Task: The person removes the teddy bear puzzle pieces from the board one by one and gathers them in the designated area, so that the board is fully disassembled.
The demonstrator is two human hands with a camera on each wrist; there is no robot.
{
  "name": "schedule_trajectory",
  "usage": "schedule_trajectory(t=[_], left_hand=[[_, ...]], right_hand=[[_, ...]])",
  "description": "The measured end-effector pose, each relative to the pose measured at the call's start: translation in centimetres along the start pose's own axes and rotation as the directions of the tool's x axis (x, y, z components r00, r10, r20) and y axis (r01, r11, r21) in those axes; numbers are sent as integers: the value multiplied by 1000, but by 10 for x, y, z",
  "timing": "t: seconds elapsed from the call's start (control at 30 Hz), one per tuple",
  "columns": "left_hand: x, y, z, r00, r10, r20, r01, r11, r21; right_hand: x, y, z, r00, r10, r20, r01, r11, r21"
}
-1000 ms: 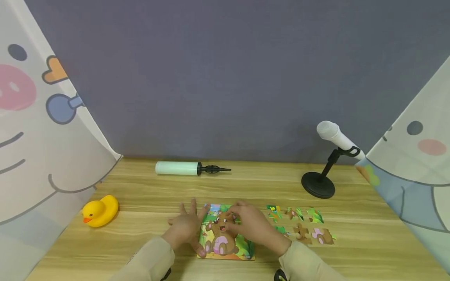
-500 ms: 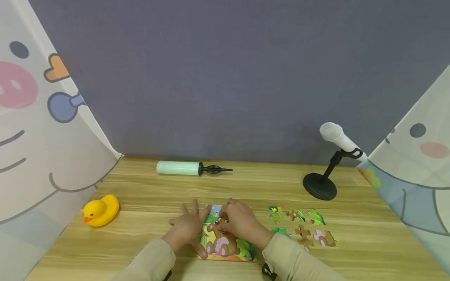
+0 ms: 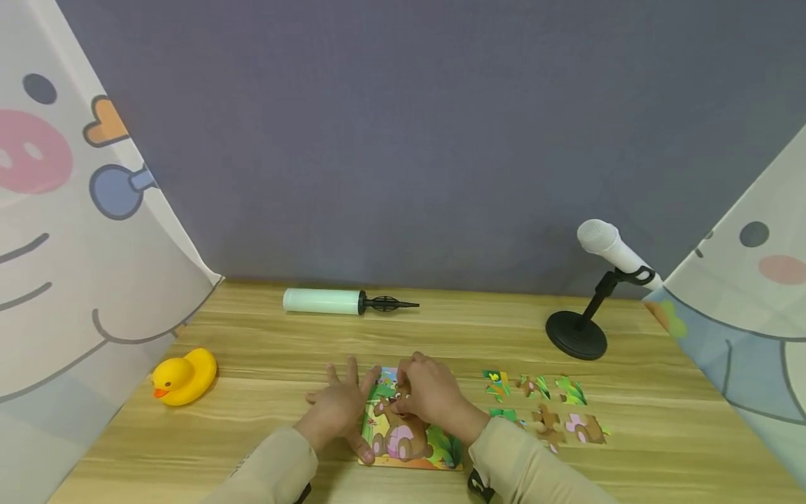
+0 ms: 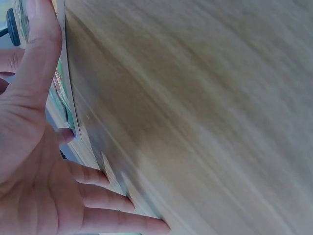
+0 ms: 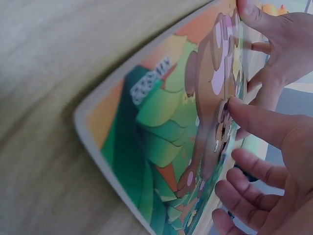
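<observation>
A bear jigsaw board (image 3: pixel 401 455) lies flat on the table in the head view. My left hand (image 3: pixel 340 406) is spread along its left side, the thumb on the lower left corner and the index finger near the upper left. The left wrist view shows that hand's fingers (image 4: pixel 105 200) straight, their tips on the wood. Over the bear's face, my right hand (image 3: pixel 434 392) pinches a puzzle piece (image 5: pixel 223 110) between thumb and fingers. The piece sits slightly raised on the board in the right wrist view; my fingers hide most of it.
Several loose puzzle pieces (image 3: pixel 546 418) lie in two rough rows right of the board. A yellow rubber duck (image 3: pixel 185 378) stands at the left. Behind are a hand pump (image 3: pixel 322 302) and a white microphone (image 3: pixel 607 245) on a black stand (image 3: pixel 576 335).
My right hand has shifted left across the board, from the right of the bear's face onto it, then stayed nearly still. The left hand keeps its place at the board's edge.
</observation>
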State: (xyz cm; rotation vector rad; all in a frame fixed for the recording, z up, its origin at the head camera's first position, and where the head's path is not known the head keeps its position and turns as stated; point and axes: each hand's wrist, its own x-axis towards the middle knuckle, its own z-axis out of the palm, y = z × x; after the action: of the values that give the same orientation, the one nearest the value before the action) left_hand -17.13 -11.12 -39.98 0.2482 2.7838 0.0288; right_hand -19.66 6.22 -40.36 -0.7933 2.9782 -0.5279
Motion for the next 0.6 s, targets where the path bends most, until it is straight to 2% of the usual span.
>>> schedule_trajectory(t=[0.17, 0.6], left_hand=[[0, 0, 0, 1000, -6, 7, 6, 1000, -5], [2, 2, 0, 999, -18, 38, 19, 1000, -4]], right_hand=[[2, 2, 0, 999, 37, 8, -37, 999, -40], [5, 11, -6, 998, 3, 64, -6, 999, 51]])
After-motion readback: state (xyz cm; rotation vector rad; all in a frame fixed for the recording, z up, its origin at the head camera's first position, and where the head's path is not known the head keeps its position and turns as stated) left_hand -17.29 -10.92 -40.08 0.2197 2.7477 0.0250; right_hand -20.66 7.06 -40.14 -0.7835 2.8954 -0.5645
